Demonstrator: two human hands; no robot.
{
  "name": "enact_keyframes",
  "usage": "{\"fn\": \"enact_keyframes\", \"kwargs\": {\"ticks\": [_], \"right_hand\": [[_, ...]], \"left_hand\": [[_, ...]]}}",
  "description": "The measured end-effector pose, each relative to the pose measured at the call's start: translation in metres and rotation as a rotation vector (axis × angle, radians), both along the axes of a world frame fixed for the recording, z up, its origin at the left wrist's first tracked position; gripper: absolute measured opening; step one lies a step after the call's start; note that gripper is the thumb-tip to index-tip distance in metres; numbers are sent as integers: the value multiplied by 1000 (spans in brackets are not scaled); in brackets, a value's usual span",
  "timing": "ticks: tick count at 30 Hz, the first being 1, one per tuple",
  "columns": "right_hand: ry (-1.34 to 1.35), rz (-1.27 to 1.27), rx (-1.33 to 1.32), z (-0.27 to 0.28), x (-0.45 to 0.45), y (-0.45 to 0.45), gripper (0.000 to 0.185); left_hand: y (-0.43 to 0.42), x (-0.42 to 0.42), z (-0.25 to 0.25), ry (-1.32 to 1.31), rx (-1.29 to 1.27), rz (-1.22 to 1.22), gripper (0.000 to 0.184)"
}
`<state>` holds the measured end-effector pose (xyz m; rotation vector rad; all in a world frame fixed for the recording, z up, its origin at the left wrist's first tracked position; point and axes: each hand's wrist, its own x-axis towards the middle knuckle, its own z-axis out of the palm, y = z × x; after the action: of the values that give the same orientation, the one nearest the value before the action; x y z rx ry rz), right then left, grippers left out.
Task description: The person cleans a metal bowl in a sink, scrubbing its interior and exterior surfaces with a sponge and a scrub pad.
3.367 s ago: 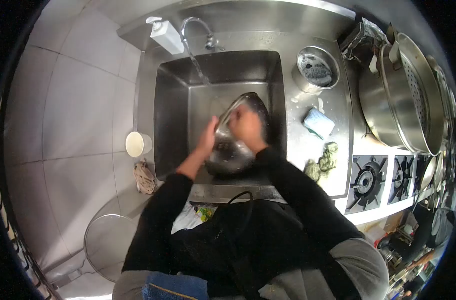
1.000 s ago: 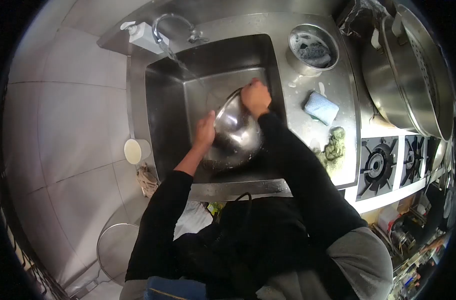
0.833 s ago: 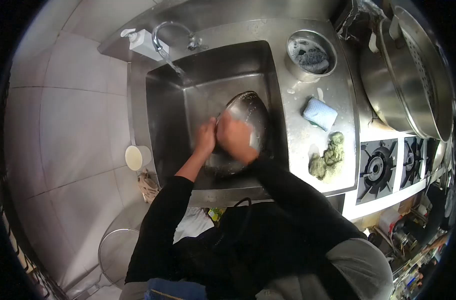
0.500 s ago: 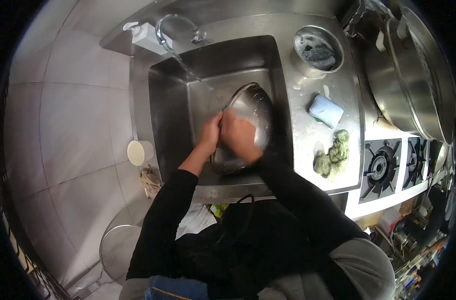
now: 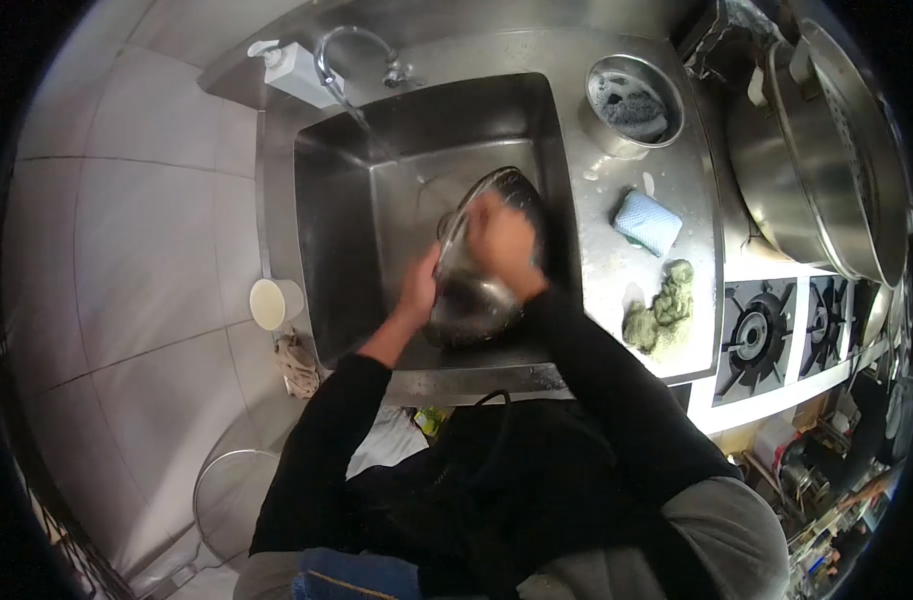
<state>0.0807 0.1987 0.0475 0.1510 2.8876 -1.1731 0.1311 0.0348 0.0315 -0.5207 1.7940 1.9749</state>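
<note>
A metal bowl (image 5: 477, 305) is tilted on its side in the steel sink (image 5: 342, 240). My left hand (image 5: 420, 285) grips the bowl's left rim. Over the inside of the bowl, my right hand (image 5: 504, 240) is closed and blurred by motion; whatever it holds, if anything, is hidden. Water runs from the curved faucet (image 5: 357, 38) into the sink, to the upper left of the bowl.
Right of the sink are a steel pot (image 5: 634, 105) of suds, a blue-white sponge (image 5: 648, 223) and green scrubbers (image 5: 663, 308). Large pots (image 5: 807, 160) and a burner (image 5: 757, 335) stand farther right. A cup (image 5: 276, 304) and soap bottle (image 5: 297, 72) flank the left side.
Since half a second ago, my right hand has moved up and right across the inside of the bowl. My left hand stays on the rim. The water still runs.
</note>
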Motion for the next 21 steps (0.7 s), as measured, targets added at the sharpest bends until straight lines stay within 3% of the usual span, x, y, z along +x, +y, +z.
{"fn": "enact_keyframes", "kwargs": {"ticks": [3, 4, 5, 6, 7, 8, 9, 10, 11, 12, 13, 16, 19, 21], "right_hand": [[119, -164, -95, -40, -65, 32, 22], [87, -149, -92, -43, -69, 30, 24], [49, -125, -91, -46, -69, 25, 26], [-86, -40, -99, -10, -45, 9, 29], [24, 40, -20, -15, -18, -17, 26], [106, 124, 86, -20, 0, -31, 22], [197, 200, 194, -27, 19, -46, 19], [109, 207, 98, -11, 24, -45, 18], [160, 58, 123, -20, 4, -33, 20], [203, -87, 152, -36, -27, -13, 21], [25, -198, 175, -37, -56, 7, 21], [92, -158, 215, -49, -56, 12, 20], [127, -14, 241, -23, 12, -23, 17], [169, 101, 86, -22, 23, -21, 15]], "left_hand": [[-15, 46, -38, 38, -24, 185, 47], [-9, 34, -17, 38, -26, 181, 47], [-6, 14, 4, -77, 130, 122, 51], [-6, -7, 19, -189, 283, 69, 54], [-11, -34, 19, -241, -56, 10, 61], [-10, -39, 17, -229, -52, 21, 61], [-4, -40, 11, -125, -229, 21, 62], [2, -41, 7, -24, -410, 12, 63], [7, -34, 2, 76, -570, 103, 62], [5, -29, 3, 68, -569, 96, 62], [0, -20, 5, 78, -450, -1, 62], [-1, -20, 9, 54, -316, -68, 59], [0, -21, 0, 22, -465, -111, 57], [2, -13, 4, 127, -420, -8, 55]]}}
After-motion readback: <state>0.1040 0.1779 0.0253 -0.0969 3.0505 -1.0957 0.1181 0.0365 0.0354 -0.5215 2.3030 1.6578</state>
